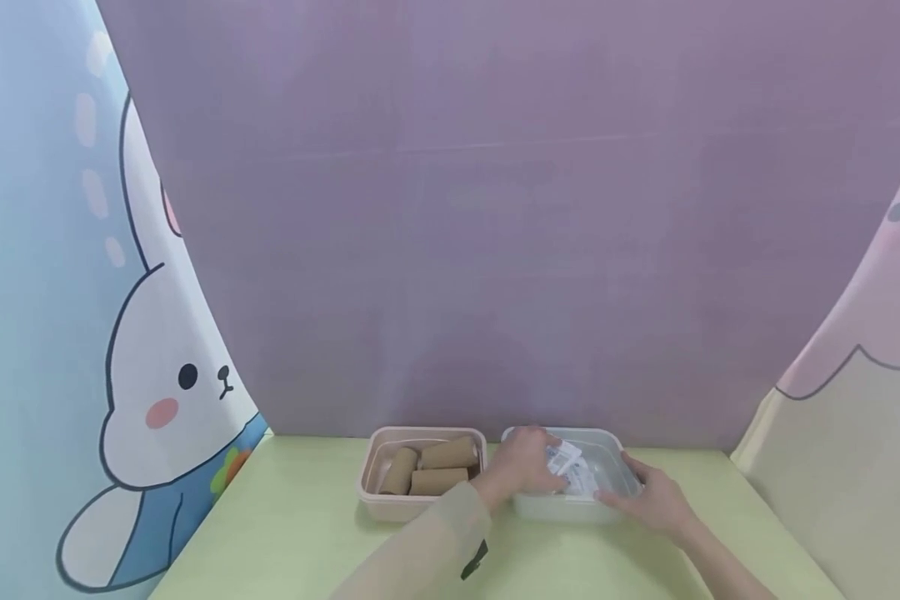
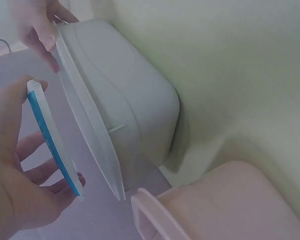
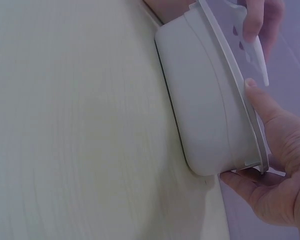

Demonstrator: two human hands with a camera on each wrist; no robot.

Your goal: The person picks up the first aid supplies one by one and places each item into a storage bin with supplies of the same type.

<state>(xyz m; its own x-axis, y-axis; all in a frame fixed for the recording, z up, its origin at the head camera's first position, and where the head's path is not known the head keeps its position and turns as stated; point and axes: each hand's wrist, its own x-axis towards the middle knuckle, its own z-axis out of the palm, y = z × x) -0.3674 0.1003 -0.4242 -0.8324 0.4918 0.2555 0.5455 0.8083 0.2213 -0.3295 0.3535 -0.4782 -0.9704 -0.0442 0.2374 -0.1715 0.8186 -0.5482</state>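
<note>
My left hand [image 1: 523, 462] is over the left side of a white plastic tub [image 1: 570, 508]. In the left wrist view it pinches a thin flat packet [image 2: 54, 142], white with a blue face, between thumb and fingers, just above the tub's rim. Several white printed packets [image 1: 579, 479] lie inside the tub. At the tub's right end my right hand [image 1: 656, 500] grips the rim, with the thumb [image 3: 262, 102] along the edge and fingers against the outer wall. The head view hides most of the held packet behind the left hand.
Left of the white tub stands a pink tub [image 1: 390, 507] with three brown cardboard tubes [image 1: 438, 481] in it. Both tubs are on a pale green table [image 1: 307, 517], close to a purple backdrop [image 1: 457, 250]. Printed cartoon curtains [image 1: 157, 350] hang at the sides.
</note>
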